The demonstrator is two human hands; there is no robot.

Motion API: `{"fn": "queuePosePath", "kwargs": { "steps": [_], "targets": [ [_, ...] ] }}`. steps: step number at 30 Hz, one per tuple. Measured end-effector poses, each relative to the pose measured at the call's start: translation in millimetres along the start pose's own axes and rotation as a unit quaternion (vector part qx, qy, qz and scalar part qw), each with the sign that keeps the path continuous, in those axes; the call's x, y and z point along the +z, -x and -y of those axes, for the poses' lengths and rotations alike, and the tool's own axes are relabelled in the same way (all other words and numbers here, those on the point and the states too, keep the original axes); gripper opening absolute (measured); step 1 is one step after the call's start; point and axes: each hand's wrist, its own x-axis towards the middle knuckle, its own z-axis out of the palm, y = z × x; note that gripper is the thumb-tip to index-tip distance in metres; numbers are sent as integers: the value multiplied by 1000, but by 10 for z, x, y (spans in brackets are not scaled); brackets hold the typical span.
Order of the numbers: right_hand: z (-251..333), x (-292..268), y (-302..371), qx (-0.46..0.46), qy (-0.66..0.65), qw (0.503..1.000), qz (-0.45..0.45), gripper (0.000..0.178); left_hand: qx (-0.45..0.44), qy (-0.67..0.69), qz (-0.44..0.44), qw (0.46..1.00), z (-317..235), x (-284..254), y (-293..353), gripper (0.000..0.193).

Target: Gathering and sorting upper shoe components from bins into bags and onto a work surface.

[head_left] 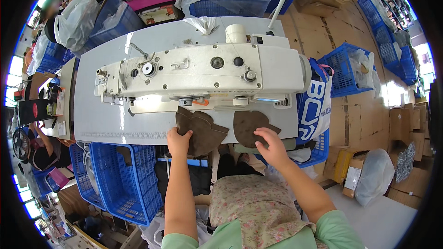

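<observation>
In my left hand (179,142) is a dark brown, leather-like cut piece (200,131) with a scalloped edge and a seam line across it; the thumb lies on top. My right hand (271,146) grips the near right side of a second brown cut piece (249,127), rounded, with a pointed right end. Both pieces lie apart over the front edge of the grey table (110,127). Just beyond them stands a white industrial sewing machine (194,71), its needle area toward the left end. Fingers beneath the pieces are hidden.
Blue plastic crates (124,180) stand below the table at left, and more line the back. A blue and white bag (316,97) hangs at the table's right end. Cardboard boxes (346,168) and a plastic-wrapped bundle (376,182) sit at right. Another person works at far left.
</observation>
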Motion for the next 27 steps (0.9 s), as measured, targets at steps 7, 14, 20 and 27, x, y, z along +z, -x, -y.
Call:
{"fn": "queuePosePath", "kwargs": {
  "steps": [7,14,20,27],
  "targets": [
    [352,42,-80,2,-66,996,58,24,-20,385,226,894,-121,-423,475,38],
    [740,31,-201,-6,-177,972,154,22,-25,453,371,810,-421,-866,948,51],
    [886,-132,-73,28,-248,963,104,17,-56,529,419,736,-402,-909,1085,51],
    [877,-330,1,131,-399,903,95,14,-23,685,415,598,-468,-840,1344,47]
  ]
}}
